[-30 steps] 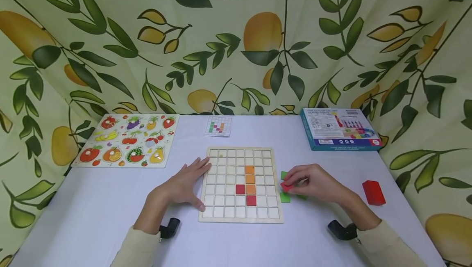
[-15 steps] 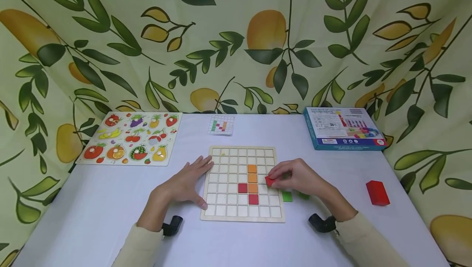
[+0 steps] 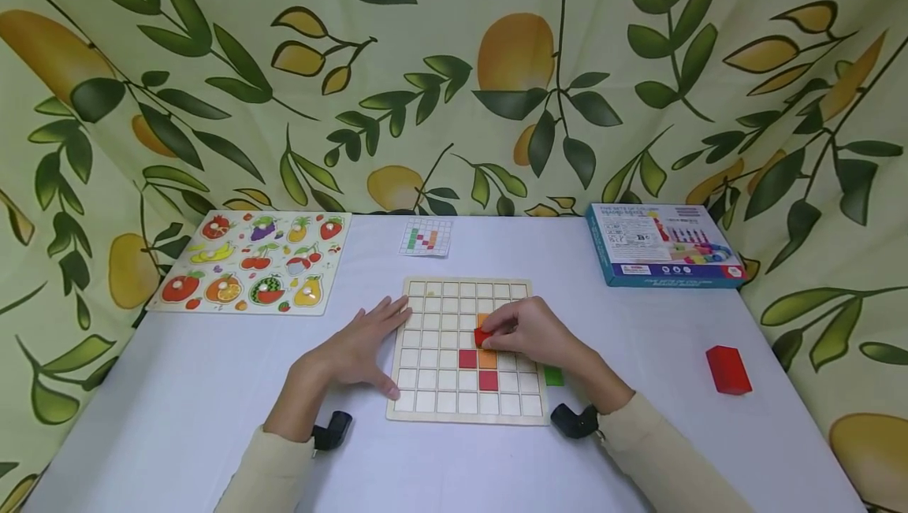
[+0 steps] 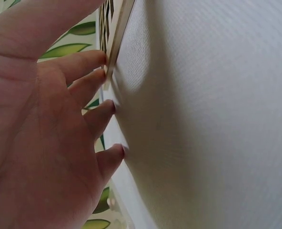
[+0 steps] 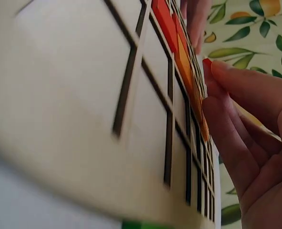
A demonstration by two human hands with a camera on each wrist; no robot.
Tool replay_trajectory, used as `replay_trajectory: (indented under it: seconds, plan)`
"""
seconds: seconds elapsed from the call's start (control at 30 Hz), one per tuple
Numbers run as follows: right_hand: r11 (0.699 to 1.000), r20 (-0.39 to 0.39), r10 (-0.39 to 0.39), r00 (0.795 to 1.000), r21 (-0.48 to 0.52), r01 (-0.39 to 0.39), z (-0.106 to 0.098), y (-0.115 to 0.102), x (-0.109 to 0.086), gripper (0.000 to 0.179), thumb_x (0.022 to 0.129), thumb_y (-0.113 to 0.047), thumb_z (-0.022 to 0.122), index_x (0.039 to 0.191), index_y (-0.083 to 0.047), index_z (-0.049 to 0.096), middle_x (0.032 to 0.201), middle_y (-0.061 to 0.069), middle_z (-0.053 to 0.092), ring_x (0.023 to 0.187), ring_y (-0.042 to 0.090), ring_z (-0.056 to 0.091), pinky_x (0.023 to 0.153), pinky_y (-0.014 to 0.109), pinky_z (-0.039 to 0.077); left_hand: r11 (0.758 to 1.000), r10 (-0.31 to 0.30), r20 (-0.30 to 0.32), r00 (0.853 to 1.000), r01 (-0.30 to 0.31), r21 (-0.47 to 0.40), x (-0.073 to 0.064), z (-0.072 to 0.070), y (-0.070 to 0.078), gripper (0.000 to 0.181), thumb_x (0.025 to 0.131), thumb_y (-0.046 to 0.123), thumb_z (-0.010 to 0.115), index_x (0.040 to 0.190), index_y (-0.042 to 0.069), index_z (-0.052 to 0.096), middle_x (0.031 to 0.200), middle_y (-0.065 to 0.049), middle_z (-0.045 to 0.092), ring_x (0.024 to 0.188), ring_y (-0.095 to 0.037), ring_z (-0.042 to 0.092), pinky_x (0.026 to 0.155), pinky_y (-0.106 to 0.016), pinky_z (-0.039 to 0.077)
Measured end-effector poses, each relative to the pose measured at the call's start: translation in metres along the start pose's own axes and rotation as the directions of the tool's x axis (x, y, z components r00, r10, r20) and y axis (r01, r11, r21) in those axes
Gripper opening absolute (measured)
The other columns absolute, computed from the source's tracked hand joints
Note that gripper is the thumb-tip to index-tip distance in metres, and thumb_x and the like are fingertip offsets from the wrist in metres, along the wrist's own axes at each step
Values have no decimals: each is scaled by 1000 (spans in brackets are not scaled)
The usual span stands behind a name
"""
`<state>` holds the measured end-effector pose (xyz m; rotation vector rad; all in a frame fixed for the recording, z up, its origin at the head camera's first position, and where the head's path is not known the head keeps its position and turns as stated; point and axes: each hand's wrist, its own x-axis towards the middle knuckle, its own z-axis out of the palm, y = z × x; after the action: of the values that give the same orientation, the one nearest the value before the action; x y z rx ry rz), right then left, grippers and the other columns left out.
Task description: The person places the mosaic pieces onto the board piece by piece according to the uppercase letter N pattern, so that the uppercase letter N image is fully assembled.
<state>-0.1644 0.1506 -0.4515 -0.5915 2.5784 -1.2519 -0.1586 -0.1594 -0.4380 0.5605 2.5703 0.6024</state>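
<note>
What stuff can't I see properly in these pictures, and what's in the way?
Head view: part of the red piece, covered by the right hand's grip.
Head view: some squares of the board, behind that grip.
Head view: small writing on the box, too tiny to read.
Left wrist view: much of the board, cut off by the top edge.
Right wrist view: the rest of a green piece, cut off by the bottom edge.

A pale curtain printed with green leaves and orange fruit hangs behind the white table and along both its sides.
</note>
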Motion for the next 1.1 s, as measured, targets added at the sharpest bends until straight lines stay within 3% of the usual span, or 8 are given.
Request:
replay_trajectory:
  seconds: [0.17, 0.5, 0.63, 1.1]
  plan:
    - [999, -4, -27, 1000, -22, 27, 9, -10, 11, 17, 80, -20, 88, 96, -16, 83, 96, -3, 79, 76, 4, 66, 71, 18, 59, 1000, 6, -1, 1000, -6, -4, 0, -1, 1, 125, 56, 40, 100, 160, 12, 35, 174, -1, 19, 163, -31, 10, 132, -58, 12]
    - [995, -10, -9, 1000, -96, 8, 18, -26, 24, 16, 78, -24, 89, 93, -22, 83, 83, -11, 76, 73, 7, 61, 63, 20, 52, 1000, 4, 8, 1000, -4, -10, 0, -1, 1, 124, 57, 41, 99, 160, 14, 35, 174, 0, 19, 163, -30, 10, 132, -58, 12]
    - [992, -21, 11, 1000, -129, -14, 23, -30, 27, 16, 78, -26, 89, 92, -23, 83, 86, -12, 78, 72, 7, 59, 61, 21, 49, 1000, 1, 5, 1000, -1, -5, 0, -1, 0, 124, 57, 42, 99, 160, 14, 35, 173, 0, 20, 163, -31, 10, 132, -58, 13]
    - [977, -23, -3, 1000, -212, -2, 35, -27, 30, 15, 76, -26, 91, 89, -23, 83, 95, -9, 80, 97, 10, 69, 82, 28, 54, 1000, 21, 4, 1000, -21, -18, 0, -1, -2, 126, 56, 42, 99, 160, 13, 35, 174, -1, 20, 163, -32, 10, 132, -59, 12]
